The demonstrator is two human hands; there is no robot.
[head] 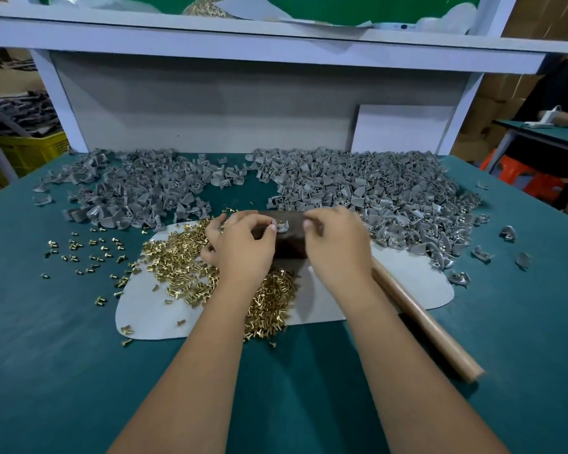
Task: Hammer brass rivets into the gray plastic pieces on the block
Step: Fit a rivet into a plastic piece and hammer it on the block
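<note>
A dark brown block [291, 239] stands at the table's middle. On its top lies one gray plastic piece [282, 226] with a brass rivet in it. My left hand [243, 244] pinches that piece between thumb and forefinger. My right hand [336, 244] hovers over the block's right end with curled fingers; what it holds is hidden. A wooden hammer handle [423, 322] runs from under my right wrist toward the lower right, its head hidden. Loose brass rivets [177, 260] are heaped on a white sheet [407, 283] left of the block.
Big heaps of gray plastic pieces [374, 188] cover the back of the green table [46, 355]. Scattered rivets [92, 250] lie at the left. A white shelf frame [276, 44] rises behind. A yellow crate [30, 152] stands off the left edge.
</note>
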